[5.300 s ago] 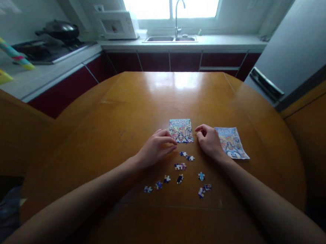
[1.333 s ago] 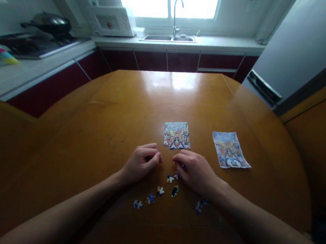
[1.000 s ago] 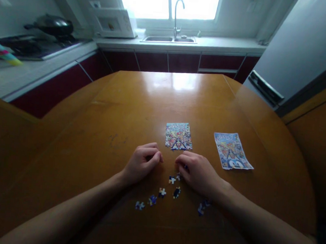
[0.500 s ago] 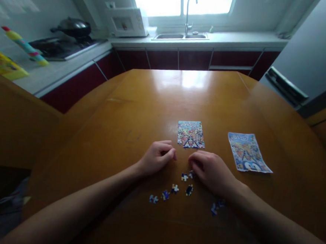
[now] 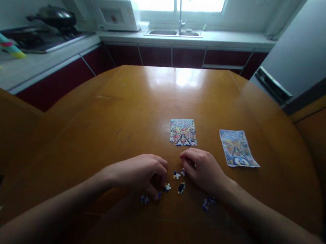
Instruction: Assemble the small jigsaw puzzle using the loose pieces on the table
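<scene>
My left hand [image 5: 144, 172] is over loose jigsaw puzzle pieces, thumb apart from its bent fingers. Its thumb tip is beside a blue puzzle piece [image 5: 159, 194], which it partly hides. Two small pieces [image 5: 145, 199] lie below the thumb. My right hand [image 5: 204, 167] rests on the table with curled fingers; whether a piece is inside is hard to make out. Near it lie a white-and-blue piece [image 5: 177, 175], a dark piece [image 5: 181, 188] and a white-backed piece [image 5: 167, 187]. Beyond my hands is the partly assembled puzzle [image 5: 183, 131], its lower edge uneven.
A creased picture sheet [image 5: 237, 149] lies right of the puzzle on the wooden table [image 5: 142, 102]. More blue pieces [image 5: 206, 204] sit beside my right forearm. Past the table are a counter with a sink [image 5: 173, 32], a white microwave [image 5: 116, 14] and a black pan [image 5: 57, 17].
My left hand has moved down and toward me from beside the puzzle to the loose pieces, its fingers opening. My right hand stays curled in nearly the same place. The view has shifted slightly right.
</scene>
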`<action>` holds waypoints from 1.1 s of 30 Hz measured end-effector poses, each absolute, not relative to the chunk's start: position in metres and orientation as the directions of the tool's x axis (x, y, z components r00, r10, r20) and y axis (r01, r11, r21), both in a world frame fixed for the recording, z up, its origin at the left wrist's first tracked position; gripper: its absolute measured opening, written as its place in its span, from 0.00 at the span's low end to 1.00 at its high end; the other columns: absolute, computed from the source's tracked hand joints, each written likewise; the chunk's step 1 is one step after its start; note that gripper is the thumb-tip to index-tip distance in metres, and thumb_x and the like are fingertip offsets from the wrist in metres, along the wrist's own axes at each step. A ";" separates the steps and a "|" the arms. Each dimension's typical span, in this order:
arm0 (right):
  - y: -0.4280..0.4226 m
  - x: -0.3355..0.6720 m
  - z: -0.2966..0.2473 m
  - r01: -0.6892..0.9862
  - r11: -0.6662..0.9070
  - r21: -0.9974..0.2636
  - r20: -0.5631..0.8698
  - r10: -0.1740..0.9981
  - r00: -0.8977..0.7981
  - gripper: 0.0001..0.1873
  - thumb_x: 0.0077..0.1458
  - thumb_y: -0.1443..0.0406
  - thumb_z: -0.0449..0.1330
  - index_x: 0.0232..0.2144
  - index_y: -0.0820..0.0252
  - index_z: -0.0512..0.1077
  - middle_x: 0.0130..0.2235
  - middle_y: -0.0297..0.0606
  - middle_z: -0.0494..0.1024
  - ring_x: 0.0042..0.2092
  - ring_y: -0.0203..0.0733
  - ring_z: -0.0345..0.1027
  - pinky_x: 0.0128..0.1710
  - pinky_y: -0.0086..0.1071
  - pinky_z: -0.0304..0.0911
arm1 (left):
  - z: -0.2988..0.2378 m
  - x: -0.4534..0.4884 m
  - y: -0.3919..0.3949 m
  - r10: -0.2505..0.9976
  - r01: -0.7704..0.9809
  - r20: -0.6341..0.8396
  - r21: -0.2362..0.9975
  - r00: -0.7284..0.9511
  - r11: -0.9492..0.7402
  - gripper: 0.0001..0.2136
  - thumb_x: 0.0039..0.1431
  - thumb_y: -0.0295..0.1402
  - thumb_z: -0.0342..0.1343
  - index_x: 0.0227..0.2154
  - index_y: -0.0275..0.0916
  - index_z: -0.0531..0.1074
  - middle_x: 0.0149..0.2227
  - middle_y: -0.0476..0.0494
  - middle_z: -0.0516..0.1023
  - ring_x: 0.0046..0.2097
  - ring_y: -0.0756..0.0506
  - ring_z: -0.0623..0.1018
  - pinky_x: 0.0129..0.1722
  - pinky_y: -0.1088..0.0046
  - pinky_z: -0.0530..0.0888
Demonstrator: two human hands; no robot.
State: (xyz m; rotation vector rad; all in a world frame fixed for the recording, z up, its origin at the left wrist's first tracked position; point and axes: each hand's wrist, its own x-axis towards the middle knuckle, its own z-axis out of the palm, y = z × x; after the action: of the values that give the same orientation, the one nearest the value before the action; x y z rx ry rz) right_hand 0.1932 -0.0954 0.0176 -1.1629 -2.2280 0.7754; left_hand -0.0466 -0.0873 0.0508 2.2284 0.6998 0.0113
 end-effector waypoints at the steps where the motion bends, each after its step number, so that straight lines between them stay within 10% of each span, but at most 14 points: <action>1: -0.095 0.193 0.018 0.559 0.473 -0.681 0.171 0.845 -0.506 0.08 0.58 0.72 0.55 0.35 0.59 0.75 0.35 0.38 0.79 0.38 0.39 0.71 0.40 0.33 0.63 | 0.051 -0.046 -0.088 0.503 0.498 -0.216 0.681 0.837 -0.537 0.10 0.45 0.30 0.72 0.32 0.43 0.79 0.33 0.50 0.77 0.35 0.48 0.76 0.34 0.76 0.70; 11: -0.093 0.192 0.017 0.565 0.481 -0.671 0.170 0.841 -0.514 0.08 0.58 0.71 0.55 0.34 0.59 0.74 0.35 0.38 0.78 0.38 0.39 0.70 0.40 0.33 0.63 | 0.051 -0.052 -0.081 0.475 0.497 -0.255 0.711 0.842 -0.498 0.08 0.55 0.21 0.62 0.31 0.42 0.79 0.34 0.50 0.76 0.35 0.50 0.76 0.36 0.79 0.71; 22: -0.091 0.195 0.017 0.563 0.456 -0.689 0.168 0.857 -0.487 0.08 0.58 0.71 0.55 0.35 0.59 0.74 0.36 0.38 0.78 0.38 0.39 0.70 0.40 0.33 0.62 | 0.023 -0.060 -0.056 0.783 0.493 0.164 0.695 0.600 -0.523 0.09 0.66 0.33 0.55 0.34 0.38 0.79 0.33 0.45 0.71 0.34 0.50 0.72 0.34 0.75 0.69; 33: -0.092 0.194 0.019 0.567 0.440 -0.696 0.159 0.865 -0.475 0.08 0.58 0.70 0.55 0.33 0.57 0.73 0.34 0.37 0.78 0.37 0.40 0.70 0.39 0.34 0.63 | 0.032 -0.069 -0.052 0.573 0.412 -0.048 0.745 0.818 -0.525 0.08 0.63 0.32 0.59 0.42 0.47 0.81 0.38 0.44 0.74 0.40 0.47 0.74 0.41 0.72 0.72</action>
State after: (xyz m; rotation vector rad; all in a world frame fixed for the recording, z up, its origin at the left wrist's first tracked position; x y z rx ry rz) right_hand 0.1945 -0.0916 0.0185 -1.2015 -2.1932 0.7855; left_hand -0.0686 -0.0521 0.0323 2.1979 0.7190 0.2577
